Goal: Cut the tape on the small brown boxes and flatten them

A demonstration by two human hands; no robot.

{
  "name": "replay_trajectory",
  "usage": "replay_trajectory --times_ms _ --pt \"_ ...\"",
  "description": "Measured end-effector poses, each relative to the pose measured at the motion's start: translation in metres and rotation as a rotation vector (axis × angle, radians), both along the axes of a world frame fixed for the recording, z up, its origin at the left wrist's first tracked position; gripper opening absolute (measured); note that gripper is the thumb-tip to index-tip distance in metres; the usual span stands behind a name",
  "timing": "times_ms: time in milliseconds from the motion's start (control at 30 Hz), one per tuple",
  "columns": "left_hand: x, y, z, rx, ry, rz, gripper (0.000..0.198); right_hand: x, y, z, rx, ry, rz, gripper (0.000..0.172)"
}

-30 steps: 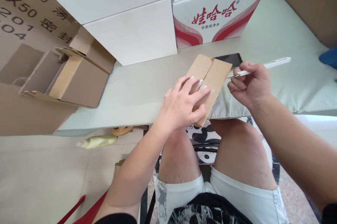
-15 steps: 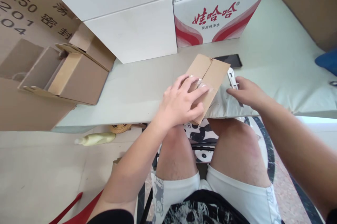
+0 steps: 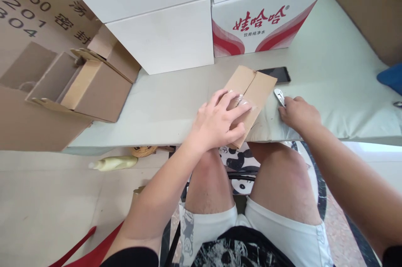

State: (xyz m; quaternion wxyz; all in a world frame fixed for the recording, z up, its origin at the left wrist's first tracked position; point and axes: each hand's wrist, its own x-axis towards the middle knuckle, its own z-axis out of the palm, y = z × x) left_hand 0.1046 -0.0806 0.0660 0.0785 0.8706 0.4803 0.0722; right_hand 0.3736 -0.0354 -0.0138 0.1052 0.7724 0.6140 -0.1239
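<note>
Across the top of a flat brown cardboard box (image 3: 259,87) lies my left hand (image 3: 221,118), fingers spread and pressing on it. Clear tape shows under those fingers, near the box's middle seam. The box sits at an angle, and its near corner juts past the table edge. My right hand (image 3: 300,112) is closed around a white utility knife (image 3: 279,96), to the right of the box and apart from it. Most of the knife's body is hidden in that hand. Just behind the box a dark phone (image 3: 279,74) lies flat, partly covered by the box.
White cartons (image 3: 163,37) and a red-lettered water carton (image 3: 260,28) stand at the back of the cloth-covered table (image 3: 166,103). Open brown boxes (image 3: 97,87) stand on the left. A blue object (image 3: 391,78) is at the right edge. A pale bottle (image 3: 116,163) lies on the floor.
My right hand has drawn slightly right and away from the box with the utility knife, which is now more covered by the hand. My left hand stays on the box.
</note>
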Motion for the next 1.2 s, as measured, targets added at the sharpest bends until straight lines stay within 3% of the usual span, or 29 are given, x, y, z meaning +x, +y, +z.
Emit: replay_trajectory --times_ms 300,400,500,667,867,1033,1200 --pt "0.003 0.000 0.001 -0.006 -0.001 0.005 0.050 -0.014 -0.008 0.003 -0.060 0.087 0.029 0.067" --pt "0.003 0.000 0.000 0.001 -0.011 -0.002 0.050 -0.029 -0.018 0.002 0.251 0.193 0.067 0.066" --pt "0.003 0.000 0.000 0.011 -0.018 -0.001 0.050 -0.053 -0.027 -0.006 0.555 0.510 0.109 0.055" --pt "0.003 0.000 0.000 0.006 -0.031 0.016 0.052 -0.076 -0.036 -0.028 0.609 0.978 -0.065 0.053" --pt "0.001 0.003 -0.001 -0.008 -0.115 -0.010 0.052 -0.078 -0.044 -0.044 0.606 0.834 -0.102 0.041" --pt "0.001 0.005 -0.004 -0.008 -0.191 0.024 0.048 -0.081 -0.038 -0.047 0.610 0.848 -0.171 0.026" --pt "0.001 0.006 -0.006 -0.022 -0.229 0.050 0.053 -0.092 -0.043 -0.048 0.689 0.882 -0.199 0.024"
